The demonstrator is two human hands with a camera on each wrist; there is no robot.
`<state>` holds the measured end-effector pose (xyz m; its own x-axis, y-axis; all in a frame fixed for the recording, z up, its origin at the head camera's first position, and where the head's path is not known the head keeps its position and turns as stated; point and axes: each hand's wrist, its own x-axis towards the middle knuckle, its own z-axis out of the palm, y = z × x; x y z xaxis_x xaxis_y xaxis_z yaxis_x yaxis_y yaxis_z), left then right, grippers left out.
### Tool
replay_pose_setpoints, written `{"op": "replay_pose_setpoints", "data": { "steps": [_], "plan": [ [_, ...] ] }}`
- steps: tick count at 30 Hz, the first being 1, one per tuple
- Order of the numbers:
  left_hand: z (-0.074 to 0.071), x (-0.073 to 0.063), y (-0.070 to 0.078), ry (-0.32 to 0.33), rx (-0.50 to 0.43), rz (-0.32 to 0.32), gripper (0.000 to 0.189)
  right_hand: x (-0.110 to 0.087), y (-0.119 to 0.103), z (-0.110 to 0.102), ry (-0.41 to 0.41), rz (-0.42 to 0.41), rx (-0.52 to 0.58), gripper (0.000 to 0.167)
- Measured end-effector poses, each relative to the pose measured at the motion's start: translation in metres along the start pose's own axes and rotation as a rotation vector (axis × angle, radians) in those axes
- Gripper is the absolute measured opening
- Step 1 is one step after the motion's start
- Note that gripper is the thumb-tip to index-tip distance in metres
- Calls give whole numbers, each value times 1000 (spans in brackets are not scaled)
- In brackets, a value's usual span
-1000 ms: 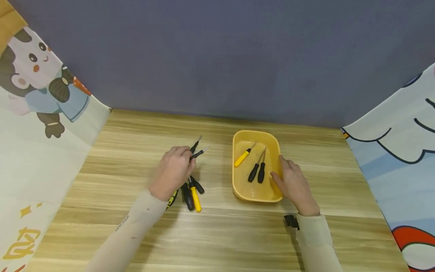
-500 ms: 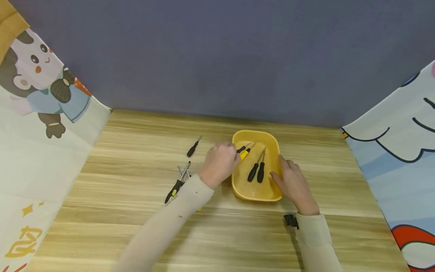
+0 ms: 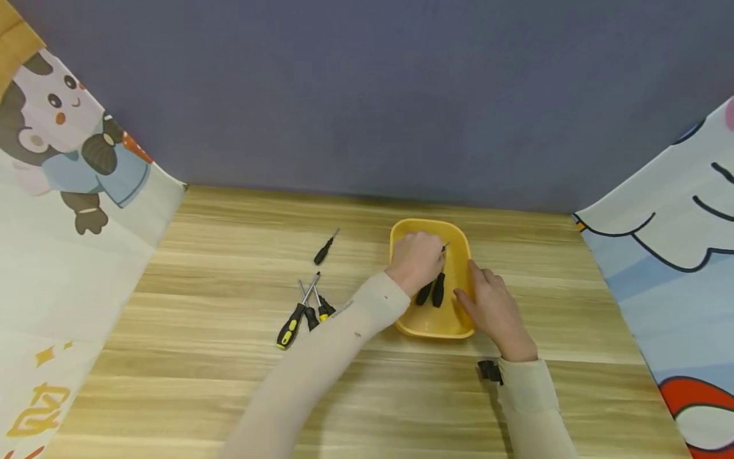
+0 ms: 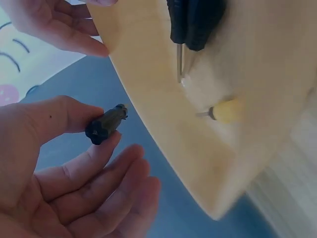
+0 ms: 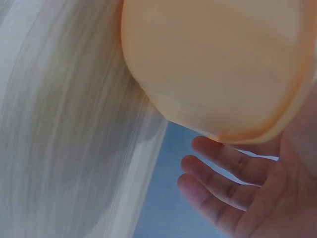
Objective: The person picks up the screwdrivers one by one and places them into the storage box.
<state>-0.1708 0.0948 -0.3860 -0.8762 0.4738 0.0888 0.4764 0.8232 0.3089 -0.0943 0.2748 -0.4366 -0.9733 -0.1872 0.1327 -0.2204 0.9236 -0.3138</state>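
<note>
A yellow plastic bin (image 3: 438, 333) stands on the wooden table. My left hand (image 3: 417, 258) is over its far left part, pinching a small black-handled screwdriver (image 4: 106, 124) between thumb and index finger, the other fingers loosely bent. The screwdriver's shaft points away to the right in the head view. Inside the bin lie two black-handled screwdrivers (image 3: 438, 290), partly covered by the left hand, and a yellow-handled screwdriver (image 4: 229, 111), hidden in the head view. My right hand (image 3: 497, 312) holds the bin's right wall, thumb over the rim and fingers along the outside.
Left of the bin, one black screwdriver (image 3: 323, 250) lies alone. Nearer, a black-and-yellow screwdriver (image 3: 290, 327) crosses several others, partly hidden by the left sleeve (image 3: 321, 357). A grey panel (image 3: 367, 102) rises behind the table, with printed sheets (image 3: 74, 255) at both sides.
My left hand has carried the small black screwdriver from the pile on the left, rightwards over the bin's rim to above its inside. The right hand stays on the bin.
</note>
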Motion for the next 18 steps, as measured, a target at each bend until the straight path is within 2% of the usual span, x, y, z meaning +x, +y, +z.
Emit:
{"op": "replay_pose_setpoints", "data": {
  "steps": [5,9,10,12,14,18],
  "plan": [
    [6,17,9,-102,62,-73,29,0,-1,1,-2,-2,1,66],
    [14,27,15,-288,125,-197,6,1,-1,1,-13,-2,3,66],
    [17,28,17,-331,141,-220,4,1,-2,1,-14,-4,3,66],
    [21,31,20,-393,166,-247,12,1,-2,1,-11,-10,2,66],
    [24,33,22,-422,185,-246,16,2,-2,1,-6,-12,1,66],
    [29,32,25,-423,213,-210,19,2,-2,0,-9,-6,-6,66]
  ]
}}
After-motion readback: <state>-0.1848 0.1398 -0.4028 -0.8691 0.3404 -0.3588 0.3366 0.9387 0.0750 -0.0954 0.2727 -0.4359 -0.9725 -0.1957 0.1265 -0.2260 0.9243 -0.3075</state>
